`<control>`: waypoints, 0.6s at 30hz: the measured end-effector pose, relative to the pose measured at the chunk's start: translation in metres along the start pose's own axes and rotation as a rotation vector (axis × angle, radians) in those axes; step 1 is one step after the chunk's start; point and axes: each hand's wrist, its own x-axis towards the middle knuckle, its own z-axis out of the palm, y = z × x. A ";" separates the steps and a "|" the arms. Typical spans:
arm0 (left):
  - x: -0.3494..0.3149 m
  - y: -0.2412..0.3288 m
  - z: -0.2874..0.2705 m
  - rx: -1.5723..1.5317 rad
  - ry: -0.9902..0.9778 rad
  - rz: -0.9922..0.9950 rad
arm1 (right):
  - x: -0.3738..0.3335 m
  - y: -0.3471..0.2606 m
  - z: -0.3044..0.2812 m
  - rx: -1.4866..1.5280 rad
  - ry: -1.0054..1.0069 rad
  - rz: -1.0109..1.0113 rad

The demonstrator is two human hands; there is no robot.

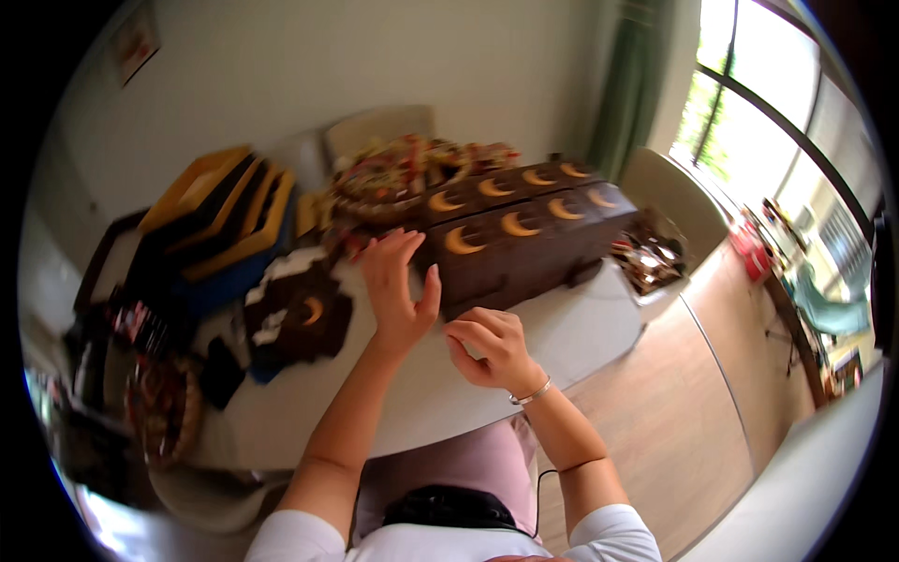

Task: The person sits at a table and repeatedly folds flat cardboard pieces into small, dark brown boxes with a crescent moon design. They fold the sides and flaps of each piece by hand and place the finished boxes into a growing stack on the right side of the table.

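Note:
My left hand (401, 292) is raised over the white table (393, 436), fingers stretched out and the thumb apart, nothing in it. It is nearest the left end of a row of dark brown boxes (496, 281) with golden crescent moons on their tops. To its right, my right hand (493, 348) hovers before the boxes' front side. Its fingers are loosely curled in toward the palm, with no object showing in them. A dark brown piece with one golden crescent (302, 317) lies left of my left hand, among crumpled white material.
Yellow, black and blue trays (211, 220) are stacked at the left. Baskets of colourful small items stand behind (384, 178) and at the near left (161, 407). A container of shiny packets (648, 258) is right of the boxes. Chairs (679, 192) surround the table.

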 end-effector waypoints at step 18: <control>-0.086 -0.126 -0.126 0.642 -0.483 -0.882 | -0.003 0.068 0.221 0.221 -0.547 0.765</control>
